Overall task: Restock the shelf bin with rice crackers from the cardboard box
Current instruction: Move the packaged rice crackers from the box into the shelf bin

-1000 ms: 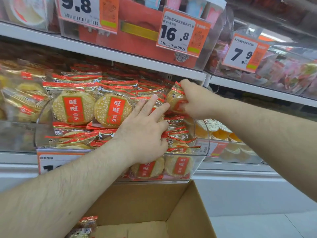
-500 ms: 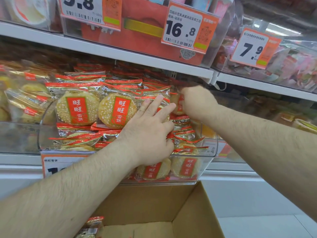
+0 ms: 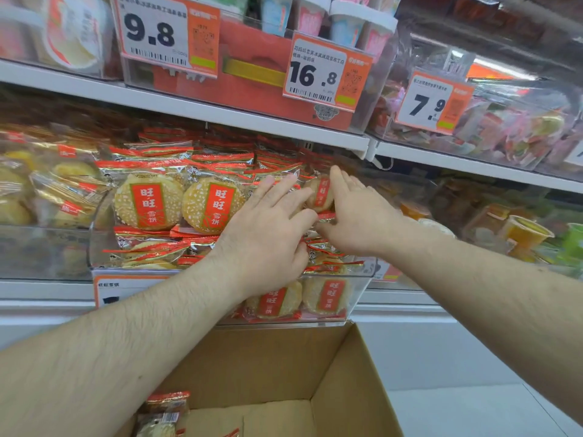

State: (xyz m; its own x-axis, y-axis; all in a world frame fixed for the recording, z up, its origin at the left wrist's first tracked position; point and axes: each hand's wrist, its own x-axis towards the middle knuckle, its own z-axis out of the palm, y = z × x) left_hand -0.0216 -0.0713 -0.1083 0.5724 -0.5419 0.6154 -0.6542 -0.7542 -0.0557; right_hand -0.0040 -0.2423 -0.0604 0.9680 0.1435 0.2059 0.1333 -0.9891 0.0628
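Hands (image 3: 315, 225), two, on crackers (image 3: 179, 201)

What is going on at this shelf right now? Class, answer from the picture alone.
A person is restocking a clear shelf bin with rice crackers. Both hands are up at the bin's right side: the left hand lies flat with straight fingers on the packs, and the right hand rests beside an upright pack, fingers extended. The bin looks nearly full. Below, the cardboard box stands open with a few packs left.
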